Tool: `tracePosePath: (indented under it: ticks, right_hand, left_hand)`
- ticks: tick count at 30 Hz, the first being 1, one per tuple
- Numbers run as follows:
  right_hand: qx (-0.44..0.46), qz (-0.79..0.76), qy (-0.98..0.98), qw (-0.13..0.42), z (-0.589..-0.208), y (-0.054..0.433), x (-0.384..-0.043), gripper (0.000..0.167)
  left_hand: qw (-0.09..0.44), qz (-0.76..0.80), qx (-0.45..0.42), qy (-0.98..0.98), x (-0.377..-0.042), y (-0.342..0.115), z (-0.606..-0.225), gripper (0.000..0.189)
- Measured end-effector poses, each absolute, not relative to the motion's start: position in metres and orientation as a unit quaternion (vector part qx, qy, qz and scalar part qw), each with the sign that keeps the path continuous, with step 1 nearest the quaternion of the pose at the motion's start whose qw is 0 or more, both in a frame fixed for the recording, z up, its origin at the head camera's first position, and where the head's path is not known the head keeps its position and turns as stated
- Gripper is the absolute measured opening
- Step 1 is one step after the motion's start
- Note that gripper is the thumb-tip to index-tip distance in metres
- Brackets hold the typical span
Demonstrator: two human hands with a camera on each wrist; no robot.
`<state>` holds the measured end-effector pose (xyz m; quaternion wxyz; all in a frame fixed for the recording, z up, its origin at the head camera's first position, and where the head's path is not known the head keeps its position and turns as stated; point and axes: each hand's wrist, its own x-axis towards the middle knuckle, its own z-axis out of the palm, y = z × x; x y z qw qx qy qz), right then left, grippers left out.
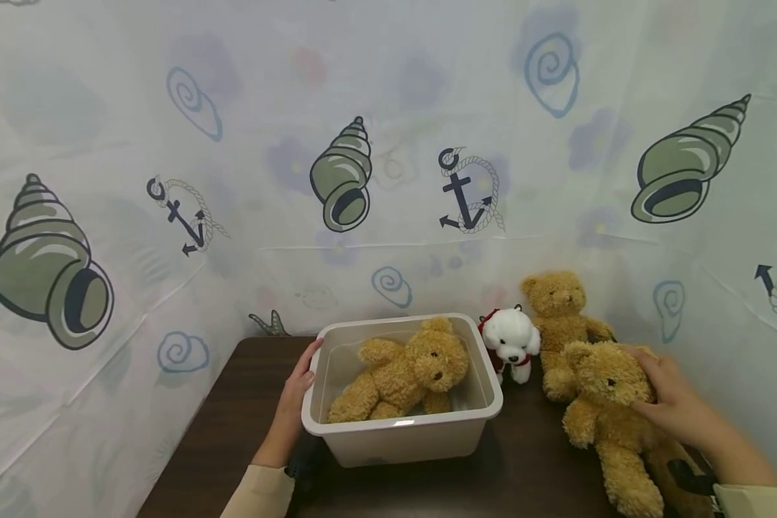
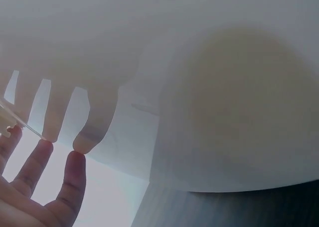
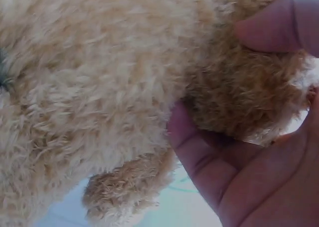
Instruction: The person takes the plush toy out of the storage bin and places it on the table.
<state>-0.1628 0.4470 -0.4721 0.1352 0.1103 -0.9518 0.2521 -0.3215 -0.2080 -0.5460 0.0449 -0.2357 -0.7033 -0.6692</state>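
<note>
A light plastic bin (image 1: 421, 434) stands on the dark table, with a teddy bear (image 1: 398, 378) lying inside it. My left hand (image 1: 296, 388) rests against the bin's left side near the rim. In the left wrist view, its fingertips (image 2: 76, 167) touch the bin's smooth outer wall (image 2: 239, 112). At the right, my right hand (image 1: 680, 403) grips a golden-brown teddy bear (image 1: 621, 432) by the side of its head. The right wrist view shows the thumb (image 3: 271, 30) and a finger pressed into its curly fur (image 3: 99, 87).
Behind the bin's right corner is a white plush dog (image 1: 510, 337) with red trim. Another teddy bear (image 1: 557, 309) sits upright beside it, against the patterned cloth wall (image 1: 401, 273). More brown plush (image 1: 680, 467) shows under my right wrist. The dark table (image 1: 233, 403) extends left of the bin.
</note>
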Motion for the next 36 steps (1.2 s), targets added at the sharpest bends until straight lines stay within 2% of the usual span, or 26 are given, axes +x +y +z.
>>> tracePosePath:
  ticks: [2, 8, 10, 14, 22, 31, 36]
  right_hand:
    - [0.109, 0.260, -0.952, 0.122, -0.478, 0.448, -0.166, 0.100]
    - [0.073, 0.280, -0.955, 0.070, -0.481, 0.438, -0.167, 0.116]
    - [0.063, 0.275, -0.957, 0.069, -0.479, 0.434, -0.168, 0.112]
    - [0.060, 0.267, -0.960, 0.060, -0.473, 0.431, -0.172, 0.093]
    - [0.005, 0.257, -0.966, 0.027, -0.482, 0.427, -0.187, 0.100]
    - [0.008, 0.246, -0.965, 0.094, -0.488, 0.422, -0.184, 0.076]
    - [-0.011, 0.230, -0.971, 0.062, -0.488, 0.414, -0.183, 0.080]
  left_hand:
    - [0.050, -0.659, -0.229, -0.714, -0.321, -0.209, -0.547, 0.056]
    - [0.047, -0.658, -0.230, -0.716, -0.320, -0.213, -0.552, 0.056]
    - [0.041, -0.665, -0.233, -0.708, -0.320, -0.214, -0.555, 0.056]
    - [0.039, -0.675, -0.235, -0.699, -0.318, -0.213, -0.557, 0.057]
    - [0.041, -0.669, -0.245, -0.701, -0.321, -0.209, -0.556, 0.057]
    - [0.028, -0.675, -0.252, -0.693, -0.323, -0.206, -0.554, 0.058]
    - [0.043, -0.673, -0.255, -0.693, -0.325, -0.209, -0.551, 0.057]
